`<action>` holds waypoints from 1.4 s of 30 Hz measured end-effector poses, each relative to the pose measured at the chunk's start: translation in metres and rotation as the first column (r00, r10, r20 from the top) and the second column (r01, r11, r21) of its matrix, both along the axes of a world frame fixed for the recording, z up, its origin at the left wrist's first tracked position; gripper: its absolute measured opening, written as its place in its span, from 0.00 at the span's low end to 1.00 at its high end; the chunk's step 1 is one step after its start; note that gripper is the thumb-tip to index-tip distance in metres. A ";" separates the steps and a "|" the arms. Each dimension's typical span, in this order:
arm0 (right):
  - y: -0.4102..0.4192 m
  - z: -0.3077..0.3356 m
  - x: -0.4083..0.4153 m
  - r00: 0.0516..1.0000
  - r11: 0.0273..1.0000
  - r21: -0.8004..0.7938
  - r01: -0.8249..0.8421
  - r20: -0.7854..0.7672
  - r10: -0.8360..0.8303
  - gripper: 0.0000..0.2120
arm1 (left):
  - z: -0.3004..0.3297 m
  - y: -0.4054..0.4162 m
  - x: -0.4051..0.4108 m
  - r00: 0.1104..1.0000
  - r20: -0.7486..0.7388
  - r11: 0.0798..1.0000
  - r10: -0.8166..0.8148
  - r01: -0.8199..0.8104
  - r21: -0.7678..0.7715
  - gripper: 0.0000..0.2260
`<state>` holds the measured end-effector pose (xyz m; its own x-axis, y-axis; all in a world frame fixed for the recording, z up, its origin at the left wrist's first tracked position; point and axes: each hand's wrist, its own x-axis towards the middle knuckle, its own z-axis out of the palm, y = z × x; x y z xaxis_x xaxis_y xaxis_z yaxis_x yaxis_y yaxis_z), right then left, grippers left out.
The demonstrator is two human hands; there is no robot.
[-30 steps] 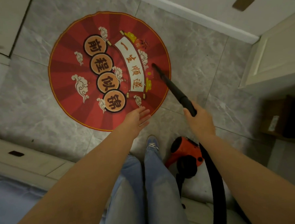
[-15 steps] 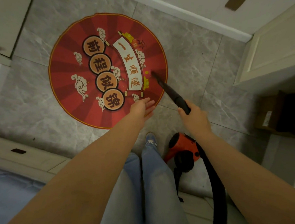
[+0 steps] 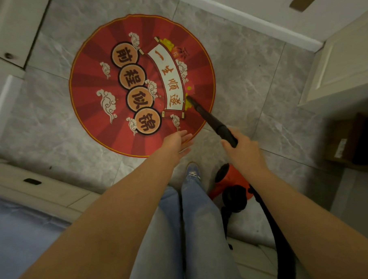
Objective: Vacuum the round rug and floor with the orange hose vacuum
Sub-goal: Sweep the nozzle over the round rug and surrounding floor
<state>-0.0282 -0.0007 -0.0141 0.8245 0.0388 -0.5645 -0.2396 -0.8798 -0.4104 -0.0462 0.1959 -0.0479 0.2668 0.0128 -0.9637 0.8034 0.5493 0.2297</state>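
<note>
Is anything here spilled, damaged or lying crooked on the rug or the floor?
Nothing stands out. The round rug lies flat on the tiles, the right hand grips the black nozzle, and the orange vacuum sits by the feet.

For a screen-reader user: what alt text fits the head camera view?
A right hand grips a black vacuum nozzle whose tip rests on a round red rug on grey tile. The left hand hovers open; an orange vacuum sits by the person's feet.
</note>
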 end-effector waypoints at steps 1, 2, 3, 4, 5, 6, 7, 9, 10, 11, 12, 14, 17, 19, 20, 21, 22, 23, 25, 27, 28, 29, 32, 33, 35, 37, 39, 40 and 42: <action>0.001 0.002 -0.005 1.000 1.000 0.001 -0.011 0.004 0.011 0.20 | 0.001 0.001 -0.001 1.000 -0.003 1.000 0.002 -0.002 0.003 0.16; 0.002 0.003 -0.009 1.000 1.000 -0.001 -0.013 0.007 0.013 0.21 | 0.002 0.003 -0.002 1.000 -0.004 1.000 0.004 -0.004 0.006 0.16; 0.003 0.004 -0.012 1.000 1.000 -0.009 -0.011 0.006 0.011 0.21 | 0.002 0.004 -0.003 1.000 -0.003 1.000 0.007 -0.007 0.008 0.16; 0.002 0.005 -0.015 1.000 1.000 -0.017 -0.006 0.001 0.006 0.21 | 0.003 0.006 -0.004 1.000 0.000 1.000 0.010 -0.010 0.009 0.16; 0.003 0.005 -0.016 1.000 1.000 -0.021 -0.006 -0.005 0.005 0.21 | 0.003 0.007 -0.004 1.000 0.007 1.000 0.015 -0.015 0.010 0.16; 0.004 0.005 -0.016 1.000 1.000 -0.023 -0.009 -0.011 0.008 0.21 | 0.003 0.009 -0.005 1.000 0.014 1.000 0.021 -0.021 0.010 0.16; 0.005 0.006 -0.016 1.000 1.000 -0.025 -0.017 -0.016 0.017 0.21 | 0.003 0.011 -0.006 1.000 0.016 1.000 0.026 -0.026 0.011 0.16; 0.006 0.007 -0.017 1.000 0.999 -0.037 -0.028 -0.009 0.028 0.20 | 0.003 0.014 -0.008 0.999 0.014 0.999 0.032 -0.032 0.013 0.16; 0.006 0.007 -0.019 1.000 0.999 -0.037 -0.029 0.003 0.030 0.20 | 0.003 0.015 -0.009 0.999 0.012 0.999 0.034 -0.034 0.012 0.16; 0.005 0.007 -0.020 0.999 0.999 -0.035 -0.030 0.016 0.030 0.21 | 0.004 0.017 -0.011 0.999 0.013 0.999 0.037 -0.037 0.011 0.16; 0.005 0.006 -0.021 0.999 0.999 -0.033 -0.030 0.019 0.031 0.21 | 0.005 0.019 -0.012 0.999 0.014 0.999 0.040 -0.040 0.008 0.16; 0.006 0.005 -0.021 0.999 0.999 -0.037 -0.033 0.014 0.033 0.22 | 0.005 0.023 -0.015 0.999 0.008 0.999 0.047 -0.047 0.004 0.16; 0.008 0.002 -0.017 0.999 0.998 -0.054 -0.018 0.026 0.019 0.23 | 0.004 0.029 -0.019 0.998 0.009 0.998 0.060 -0.060 0.007 0.16; 0.011 0.002 -0.014 0.999 0.997 -0.073 -0.020 0.030 0.022 0.21 | 0.001 0.033 -0.022 0.997 0.000 0.997 0.072 -0.072 0.010 0.17; 0.012 0.003 -0.013 0.999 0.997 -0.074 -0.013 0.030 0.015 0.20 | 0.000 0.035 -0.023 0.997 -0.003 0.997 0.074 -0.074 0.011 0.17; 0.013 0.002 -0.012 1.000 0.998 -0.068 0.000 0.030 0.002 0.19 | 0.000 0.037 -0.024 0.997 -0.003 0.997 0.073 -0.073 0.013 0.17; 0.013 0.000 -0.010 0.999 0.998 -0.061 0.016 0.029 -0.014 0.18 | -0.001 0.038 -0.025 0.997 -0.002 0.997 0.074 -0.073 0.012 0.17; 0.013 -0.002 -0.009 0.999 0.998 -0.058 0.035 0.028 -0.033 0.18 | -0.002 0.039 -0.025 0.997 -0.002 0.997 0.073 -0.073 0.011 0.17; 0.011 -0.006 -0.003 0.998 0.996 -0.066 0.055 0.029 -0.053 0.20 | -0.004 0.040 -0.026 0.997 -0.002 0.997 0.071 -0.071 0.009 0.17; 0.011 -0.008 0.004 0.998 0.996 -0.070 0.055 0.035 -0.052 0.21 | -0.005 0.043 -0.026 0.998 0.001 0.997 0.070 -0.070 0.011 0.17; 0.011 -0.008 0.007 0.998 0.996 -0.071 0.055 0.039 -0.052 0.21 | -0.007 0.044 -0.027 0.998 0.002 0.997 0.070 -0.070 0.010 0.17; 0.011 -0.006 0.009 0.997 0.996 -0.068 0.059 0.045 -0.056 0.20 | -0.008 0.045 -0.027 0.998 0.003 0.998 0.069 -0.069 0.009 0.17; 0.010 -0.004 0.008 0.996 0.996 -0.063 0.070 0.060 -0.067 0.22 | -0.012 0.046 -0.028 0.998 0.003 0.998 0.061 -0.061 0.005 0.17; 0.011 -0.005 0.006 0.996 0.995 -0.060 0.076 0.060 -0.073 0.22 | -0.013 0.046 -0.028 0.998 0.002 0.998 0.059 -0.059 0.003 0.17; 0.014 -0.005 0.002 0.995 0.996 -0.047 0.078 0.063 -0.075 0.22 | -0.014 0.046 -0.029 0.998 0.002 0.998 0.058 -0.058 0.001 0.17; 0.017 -0.004 0.000 0.994 0.996 -0.031 0.087 0.064 -0.085 0.23 | -0.013 0.046 -0.030 0.998 0.003 0.998 0.060 -0.060 0.002 0.17; 0.016 -0.005 -0.002 0.992 0.995 -0.020 0.096 0.085 -0.094 0.23 | -0.012 0.047 -0.031 0.998 0.002 0.998 0.061 -0.061 0.002 0.17; 0.015 -0.005 -0.003 0.990 0.995 -0.020 0.098 0.101 -0.096 0.22 | -0.012 0.048 -0.031 0.998 0.000 0.998 0.058 -0.058 0.003 0.17; 0.012 -0.006 -0.003 0.986 0.993 -0.022 0.114 0.124 -0.111 0.22 | -0.012 0.050 -0.032 0.999 -0.003 0.999 0.047 -0.047 0.010 0.17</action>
<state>-0.0309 0.0118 -0.0196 0.8858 -0.0730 -0.4583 -0.2873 -0.8619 -0.4179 -0.0782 0.2454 -0.0596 0.2626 0.0345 -0.9643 0.7774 0.5845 0.2326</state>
